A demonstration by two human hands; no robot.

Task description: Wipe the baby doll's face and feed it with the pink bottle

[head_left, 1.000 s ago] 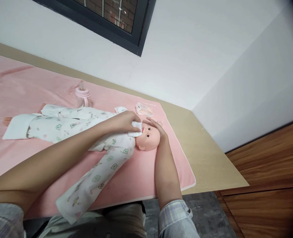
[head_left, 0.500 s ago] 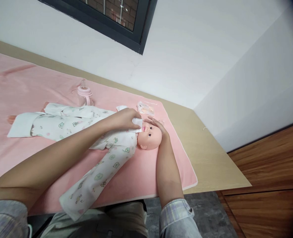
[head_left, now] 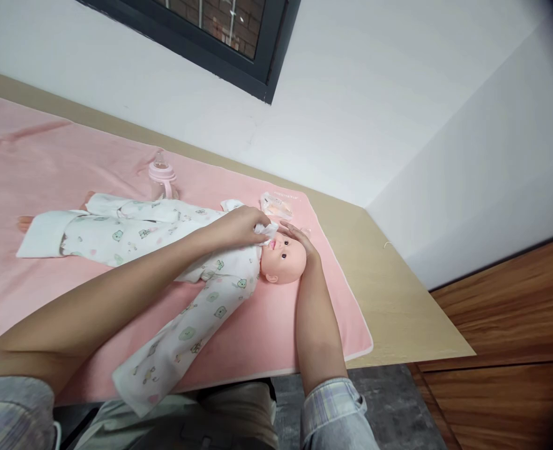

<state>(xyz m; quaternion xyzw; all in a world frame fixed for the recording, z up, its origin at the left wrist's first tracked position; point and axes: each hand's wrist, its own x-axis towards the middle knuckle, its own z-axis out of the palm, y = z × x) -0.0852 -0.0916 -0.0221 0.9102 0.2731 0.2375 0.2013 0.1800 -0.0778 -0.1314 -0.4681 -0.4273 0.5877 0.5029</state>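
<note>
A baby doll (head_left: 286,265) in white printed clothes lies on its back, head to the right and feet to the left. My left hand (head_left: 242,226) is closed on a white tissue (head_left: 269,231), holding it against the doll's cheek beside the mouth. My right hand (head_left: 303,236) rests along the top and far side of the doll's head, fingers stretched out. One long sleeve (head_left: 182,337) of the doll's outfit hangs toward me over the blanket's near edge.
Under the doll a pink blanket (head_left: 323,312) covers much of the wooden table (head_left: 388,306). Beyond the doll stand a pink-topped baby bottle (head_left: 161,177) and a small clear plastic packet (head_left: 276,204). A white wall and a dark-framed window (head_left: 248,69) border the far side.
The tissue has crumpled in my left hand and shifted slightly right toward the doll's mouth. My right hand stays on the head.
</note>
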